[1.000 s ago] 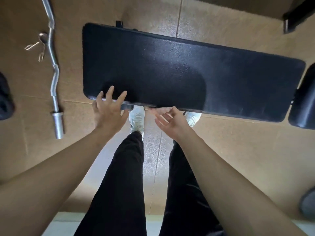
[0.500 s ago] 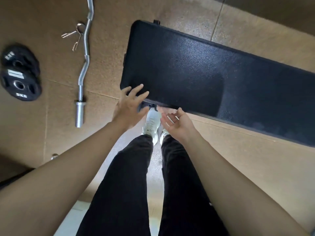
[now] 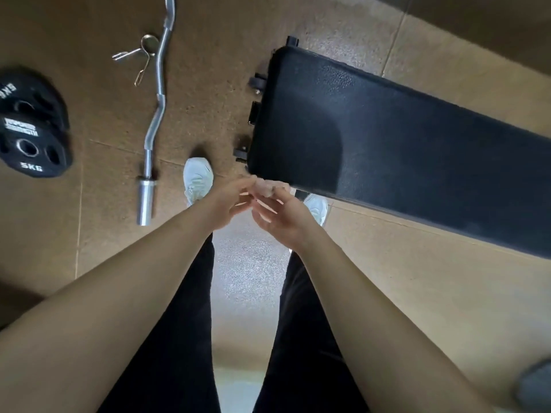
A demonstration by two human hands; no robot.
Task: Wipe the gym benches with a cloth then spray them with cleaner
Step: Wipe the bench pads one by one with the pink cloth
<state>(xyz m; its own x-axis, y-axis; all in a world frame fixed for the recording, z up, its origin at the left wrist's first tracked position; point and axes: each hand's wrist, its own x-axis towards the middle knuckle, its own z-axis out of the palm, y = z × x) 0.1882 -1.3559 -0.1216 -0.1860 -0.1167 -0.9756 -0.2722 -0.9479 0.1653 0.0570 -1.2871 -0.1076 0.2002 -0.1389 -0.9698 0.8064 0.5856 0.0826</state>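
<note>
Pale cloth (image 3: 268,185) pinched between left hand (image 3: 228,204) and right hand (image 3: 281,217), just beside black bench (image 3: 402,138) corner.

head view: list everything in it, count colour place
black padded gym bench: one, black, right side
chrome curl bar: one, silver, floor left of bench
metal spring clips: two, silver, beside bar's far half
round weight plates: two, black, overlapping, far left
blurred grey thing: one, grey, bottom right edge
small pale cloth wad: one, whitish, by bench's near corner
white shoes: two, white, floor by bench
black trouser legs: two, black, bottom centre
left hand, right hand: one each, fingers pinch the wad
</note>
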